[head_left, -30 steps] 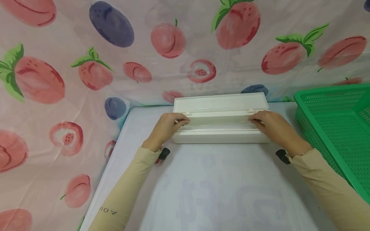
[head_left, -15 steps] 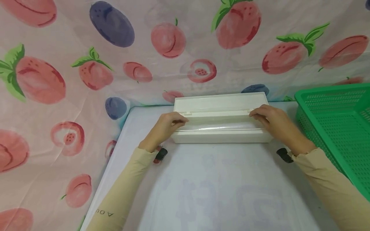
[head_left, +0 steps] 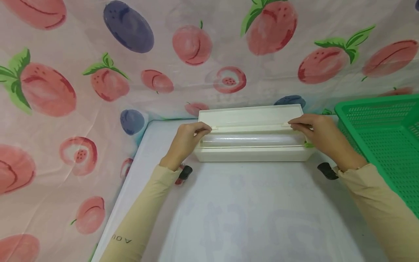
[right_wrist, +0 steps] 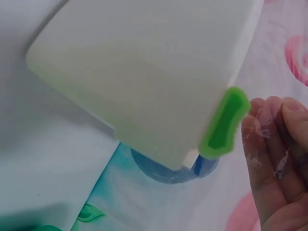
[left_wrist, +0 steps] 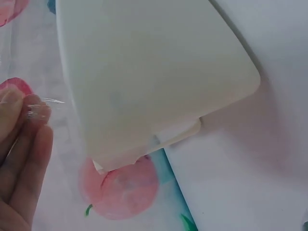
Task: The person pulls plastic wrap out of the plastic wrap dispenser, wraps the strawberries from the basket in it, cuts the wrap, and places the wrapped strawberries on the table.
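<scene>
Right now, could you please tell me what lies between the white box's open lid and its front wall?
In the head view, the rear edge and a shiny roll lie between the open lid and front wall.

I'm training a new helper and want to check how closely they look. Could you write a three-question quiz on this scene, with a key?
1. Multiple choice: what is to the right of the white box, from the person's side?
a) a red bowl
b) a green basket
c) a blue cup

2. True or false: the box's lid is open.

3. Fill the gap: the left hand and the right hand each pinch clear, thin ____ at the fingertips.

Key:
1. b, the green basket
2. True
3. film
</scene>
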Available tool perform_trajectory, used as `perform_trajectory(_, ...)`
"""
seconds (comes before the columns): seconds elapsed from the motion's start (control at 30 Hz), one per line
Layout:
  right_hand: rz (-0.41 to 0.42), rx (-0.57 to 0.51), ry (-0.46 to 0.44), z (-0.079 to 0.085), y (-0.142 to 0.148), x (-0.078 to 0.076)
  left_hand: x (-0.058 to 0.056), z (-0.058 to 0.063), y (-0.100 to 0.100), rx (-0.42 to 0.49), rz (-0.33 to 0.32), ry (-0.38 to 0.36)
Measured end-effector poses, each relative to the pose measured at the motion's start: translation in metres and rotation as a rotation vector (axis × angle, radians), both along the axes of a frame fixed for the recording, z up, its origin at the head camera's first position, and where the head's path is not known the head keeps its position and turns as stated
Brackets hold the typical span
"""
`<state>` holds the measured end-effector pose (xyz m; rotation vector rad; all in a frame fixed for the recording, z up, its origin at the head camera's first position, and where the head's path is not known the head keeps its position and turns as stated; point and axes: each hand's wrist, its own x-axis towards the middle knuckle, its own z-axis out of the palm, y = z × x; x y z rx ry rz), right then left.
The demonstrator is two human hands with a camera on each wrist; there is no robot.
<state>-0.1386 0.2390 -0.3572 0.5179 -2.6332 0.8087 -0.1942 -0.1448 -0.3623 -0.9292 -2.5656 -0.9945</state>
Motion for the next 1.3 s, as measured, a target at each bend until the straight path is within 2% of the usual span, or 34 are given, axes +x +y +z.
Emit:
perform_trajectory(0.17,-0.017,-0.003,0.021,0.006,0.000,0.002,0.003,0.006,0.000,0.019,-0.014,0.015)
perform_trajectory(0.37,-0.040,-0.005,0.055,0.013,-0.004,0.005,0.006,0.013,-0.002,0.033,-0.004,-0.006)
perform_trajectory(0.77,-0.013,-0.001,0.066,0.026,-0.006,0.011,0.009,0.021,-0.006,0.082,-0.010,0.020)
perform_trajectory(1.0,0.007,-0.016,0.106,0.031,-0.006,0.013,0.013,0.028,-0.006,0.119,-0.028,-0.001)
perform_trajectory(1.3,0.039,-0.040,0.144,0.041,-0.003,0.017,0.018,0.041,-0.009,0.108,-0.029,-0.008)
